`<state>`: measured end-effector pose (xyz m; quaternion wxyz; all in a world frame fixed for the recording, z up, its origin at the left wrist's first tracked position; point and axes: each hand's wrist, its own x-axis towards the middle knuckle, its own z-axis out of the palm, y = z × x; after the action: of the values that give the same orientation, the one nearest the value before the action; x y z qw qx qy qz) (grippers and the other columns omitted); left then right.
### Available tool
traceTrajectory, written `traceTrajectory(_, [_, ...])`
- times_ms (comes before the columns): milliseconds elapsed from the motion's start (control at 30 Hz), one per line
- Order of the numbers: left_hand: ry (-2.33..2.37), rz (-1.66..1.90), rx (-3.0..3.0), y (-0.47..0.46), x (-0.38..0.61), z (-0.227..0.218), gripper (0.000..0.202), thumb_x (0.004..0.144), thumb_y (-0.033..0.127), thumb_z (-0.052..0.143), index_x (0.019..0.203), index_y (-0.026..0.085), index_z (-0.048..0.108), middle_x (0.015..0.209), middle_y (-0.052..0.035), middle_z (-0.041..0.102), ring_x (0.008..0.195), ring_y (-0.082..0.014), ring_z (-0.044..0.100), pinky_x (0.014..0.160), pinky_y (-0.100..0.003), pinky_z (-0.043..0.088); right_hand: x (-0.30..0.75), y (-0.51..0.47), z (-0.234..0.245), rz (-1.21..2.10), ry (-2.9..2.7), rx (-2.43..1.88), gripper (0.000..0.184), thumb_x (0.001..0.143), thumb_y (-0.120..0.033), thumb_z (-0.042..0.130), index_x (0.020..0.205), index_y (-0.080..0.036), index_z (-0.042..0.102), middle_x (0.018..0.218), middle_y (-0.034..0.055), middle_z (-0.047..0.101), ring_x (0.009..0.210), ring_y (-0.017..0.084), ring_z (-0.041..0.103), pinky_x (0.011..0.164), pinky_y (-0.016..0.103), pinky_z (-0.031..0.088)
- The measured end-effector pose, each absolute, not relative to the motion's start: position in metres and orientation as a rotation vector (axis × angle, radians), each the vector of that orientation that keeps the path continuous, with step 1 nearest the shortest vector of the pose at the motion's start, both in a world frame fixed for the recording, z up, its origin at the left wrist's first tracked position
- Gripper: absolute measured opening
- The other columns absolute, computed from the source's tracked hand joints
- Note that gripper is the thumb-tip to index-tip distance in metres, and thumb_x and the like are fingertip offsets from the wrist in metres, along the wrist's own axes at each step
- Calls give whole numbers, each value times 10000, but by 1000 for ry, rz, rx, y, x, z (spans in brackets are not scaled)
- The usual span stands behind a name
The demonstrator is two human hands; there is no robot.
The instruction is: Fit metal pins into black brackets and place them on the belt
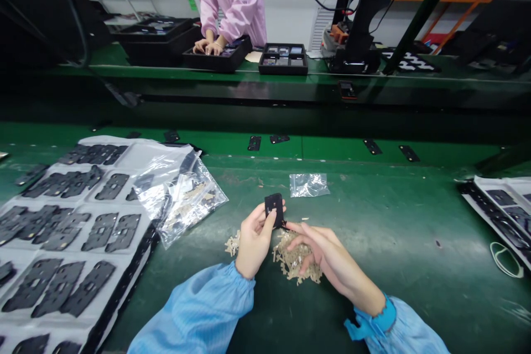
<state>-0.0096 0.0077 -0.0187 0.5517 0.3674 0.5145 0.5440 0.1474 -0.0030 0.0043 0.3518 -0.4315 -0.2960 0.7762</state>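
Observation:
My left hand holds a small black plastic part upright, with the thumb lying across its face. My right hand reaches in from the right, its index fingertip touching the lower edge of that part. Its other fingers are spread over a pile of small beige pieces on the green bench. A smaller heap of beige pieces lies just left of my left wrist. Whether anything tiny sits under the right fingertip cannot be made out.
On the left, a white-lined tray holds several black plastic parts; clear bags with beige pieces overlap it. A small clear bag lies ahead. Another tray is at right. Across the line, a person in pink handles a black box.

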Motion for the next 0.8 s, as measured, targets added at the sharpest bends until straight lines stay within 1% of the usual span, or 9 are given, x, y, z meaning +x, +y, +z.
traceTrajectory(167, [1220, 1276, 870, 8, -9, -18, 366, 782, 327, 626, 1095, 140, 608, 1125, -126, 656, 1032, -250, 621, 907, -346, 483, 147, -3, 3, 1998, -783, -1133, 376, 840, -425, 557, 1036, -124, 667, 1024, 142, 637, 865, 229, 609, 430, 249, 558])
traceTrajectory(300, [1211, 1274, 884, 7, -9, -18, 349, 801, 320, 606, 1103, 147, 599, 1135, -121, 652, 1040, -243, 617, 918, -344, 476, 147, -3, 2, 2017, -765, -1110, 387, 837, -420, 559, 1056, -119, 662, 1005, 143, 640, 846, 225, 610, 415, 246, 554])
traceTrajectory(367, [1206, 1277, 887, 7, -9, -18, 345, 807, 317, 599, 1108, 147, 595, 1134, -121, 652, 1045, -241, 614, 926, -345, 470, 148, -2, 2, 2029, -741, -1090, 374, 834, -416, 563, 1039, -121, 668, 1068, 145, 624, 836, 216, 609, 403, 238, 548])
traceTrajectory(433, [1203, 1277, 889, 7, -9, -18, 345, 813, 317, 592, 1113, 146, 591, 1132, -121, 653, 1049, -241, 612, 931, -347, 466, 148, -2, 2, 2034, -708, -1069, 351, 832, -409, 565, 1010, -126, 675, 1173, 142, 582, 832, 203, 608, 392, 225, 541])
traceTrajectory(500, [1202, 1275, 887, 8, -9, -18, 344, 814, 318, 592, 1111, 144, 591, 1128, -121, 655, 1048, -241, 612, 931, -348, 465, 149, -1, 2, 2044, -671, -1064, 336, 826, -404, 573, 988, -129, 676, 1215, 139, 561, 821, 194, 613, 384, 210, 531])
traceTrajectory(667, [1212, 1275, 858, 8, -9, -17, 361, 783, 340, 622, 1080, 135, 617, 1095, -122, 671, 1027, -250, 623, 912, -344, 473, 149, 0, 0, 2085, -606, -1055, 309, 824, -398, 575, 948, -131, 671, 1176, 135, 592, 730, 160, 626, 376, 199, 518])
traceTrajectory(800, [1224, 1269, 835, 8, -10, -13, 335, 776, 330, 630, 1052, 142, 650, 1071, -104, 686, 1025, -240, 622, 923, -318, 457, 149, 1, -1, 2109, -580, -1039, 298, 825, -390, 579, 935, -128, 668, 1037, 124, 652, 658, 140, 621, 383, 193, 514])
